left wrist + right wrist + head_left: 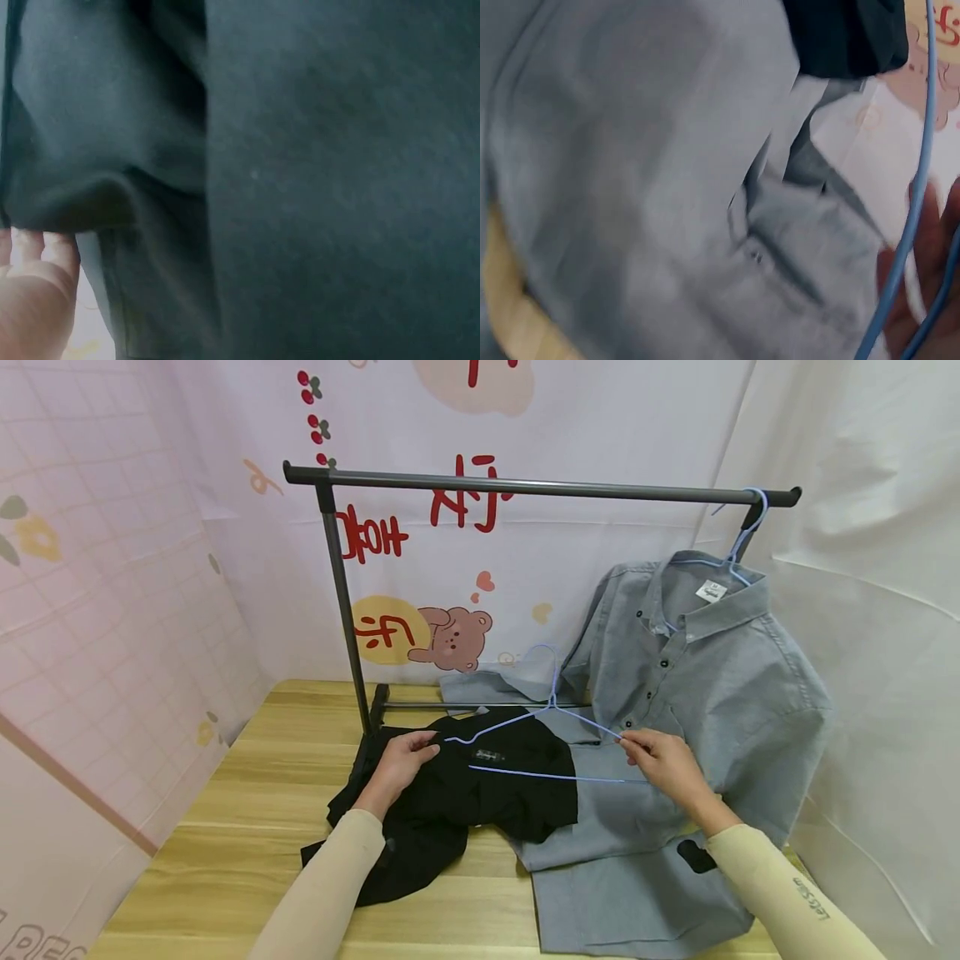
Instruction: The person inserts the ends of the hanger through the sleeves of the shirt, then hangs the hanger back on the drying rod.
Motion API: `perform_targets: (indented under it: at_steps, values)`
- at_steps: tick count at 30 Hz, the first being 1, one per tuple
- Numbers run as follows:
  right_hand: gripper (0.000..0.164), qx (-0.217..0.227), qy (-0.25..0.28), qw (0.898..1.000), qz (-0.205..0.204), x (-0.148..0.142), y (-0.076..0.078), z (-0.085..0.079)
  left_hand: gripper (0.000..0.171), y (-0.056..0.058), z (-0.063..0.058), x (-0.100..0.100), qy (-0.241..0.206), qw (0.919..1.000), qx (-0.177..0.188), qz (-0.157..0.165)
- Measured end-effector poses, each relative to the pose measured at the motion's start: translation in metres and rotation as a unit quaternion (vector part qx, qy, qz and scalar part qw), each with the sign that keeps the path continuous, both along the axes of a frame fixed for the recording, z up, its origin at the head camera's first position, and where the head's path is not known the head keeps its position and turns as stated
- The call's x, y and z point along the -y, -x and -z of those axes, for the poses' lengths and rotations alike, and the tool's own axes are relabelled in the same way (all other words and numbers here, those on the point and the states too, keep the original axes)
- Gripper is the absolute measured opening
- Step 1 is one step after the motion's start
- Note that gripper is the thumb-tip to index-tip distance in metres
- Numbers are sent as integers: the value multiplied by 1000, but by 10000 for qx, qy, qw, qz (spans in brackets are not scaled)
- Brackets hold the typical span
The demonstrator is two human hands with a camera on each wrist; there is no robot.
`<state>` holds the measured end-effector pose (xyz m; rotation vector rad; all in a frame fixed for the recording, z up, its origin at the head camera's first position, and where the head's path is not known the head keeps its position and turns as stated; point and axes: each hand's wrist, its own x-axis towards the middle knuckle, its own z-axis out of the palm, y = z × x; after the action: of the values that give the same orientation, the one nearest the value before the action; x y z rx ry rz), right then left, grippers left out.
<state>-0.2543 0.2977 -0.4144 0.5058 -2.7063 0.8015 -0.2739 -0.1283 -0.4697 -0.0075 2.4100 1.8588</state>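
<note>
A light-blue wire hanger point(553, 703) is held up over the clothes, its hook upward. My right hand point(667, 768) pinches it near its right shoulder; in the right wrist view, blue wire point(922, 165) passes in front of the fingers. A black shirt point(525, 802) with a printed neck label lies crumpled below. My left hand point(401, 768) pinches black cloth by the hanger's left end, which is hidden from sight. In the left wrist view, the fingertips point(60, 251) go out of sight at the edge of the dark cloth point(337, 187).
Behind the hands stands a dark metal clothes rack point(525, 487). At its right end a grey button-up shirt point(720, 668) hangs on another blue hanger point(757, 510). More grey cloth point(622, 902) spreads over the wooden table point(225, 860). Printed curtains enclose the back and sides.
</note>
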Motion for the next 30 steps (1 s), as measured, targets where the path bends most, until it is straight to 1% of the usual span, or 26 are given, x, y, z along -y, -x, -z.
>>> perform_targets:
  at_steps: [4,7,10,12,15,18,21,27,28,30]
  values:
    - [23,-167,-143,9987,459,23,7,5,36,0,0,0,-76,10000,-34,45]
    - [22,-278,-205,9972,659,40,11,9,34,0,-2,-1,-75,9999,-81,73]
    - [22,-389,-223,9965,703,55,15,13,33,-1,-5,-3,43,9998,-142,144]
    - [20,-489,-200,9963,681,63,17,14,33,-2,-7,-5,200,9994,-209,175]
    - [18,-630,-159,9957,667,72,19,17,32,-2,-9,-7,412,9988,-243,137]
    - [16,-694,-102,9955,632,80,18,18,32,-1,-9,-11,613,9976,-296,138]
    - [15,-748,-42,9955,580,88,15,17,32,-1,-14,-16,699,9968,-357,177]
    - [12,-976,188,9939,475,104,12,21,34,-1,-23,-28,164,9992,-366,-82]
    - [12,-992,240,9936,475,105,12,22,34,-1,-24,-29,107,9991,-381,-136]
    - [11,-1002,323,9932,499,108,13,25,35,0,-27,-31,139,9987,-465,-174]
